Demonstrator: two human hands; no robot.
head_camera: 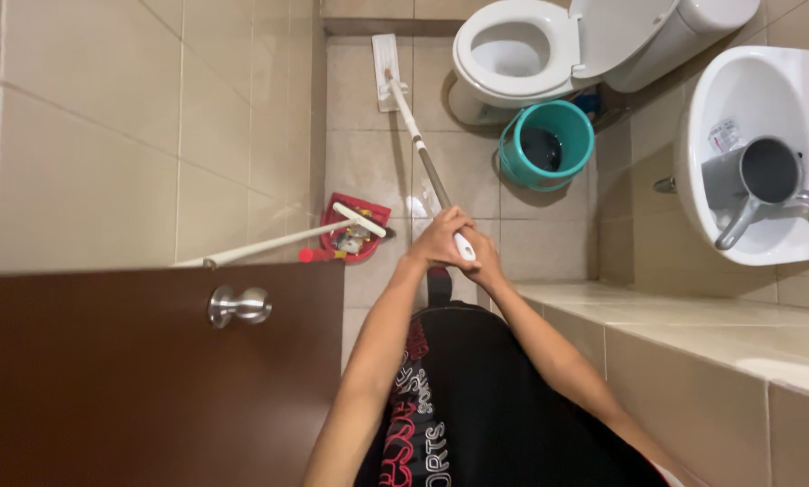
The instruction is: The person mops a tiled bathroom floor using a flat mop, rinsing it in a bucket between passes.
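White mop (402, 99) reached across the tiled floor (368, 162) beside the toilet (512, 50). Left hand (440, 239) and right hand (484, 257) both gripped its handle.

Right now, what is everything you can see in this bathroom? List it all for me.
Flat mop: one, white head and pale pole, head on the floor tiles by the toilet, pole running back to the hands.
Toilet: one, white, lid up, at the top.
Bucket: one, teal, on the floor beside the toilet.
Sink: one, white, on the right wall.
Dipper: one, grey, with a handle, in the sink.
Second mop: one, white pole, lying across a red holder on the floor.
Door: one, dark brown, silver knob, lower left.
Tiled ledge: one, beige, lower right.
Left hand: gripping the mop pole.
Right hand: gripping the pole's end.
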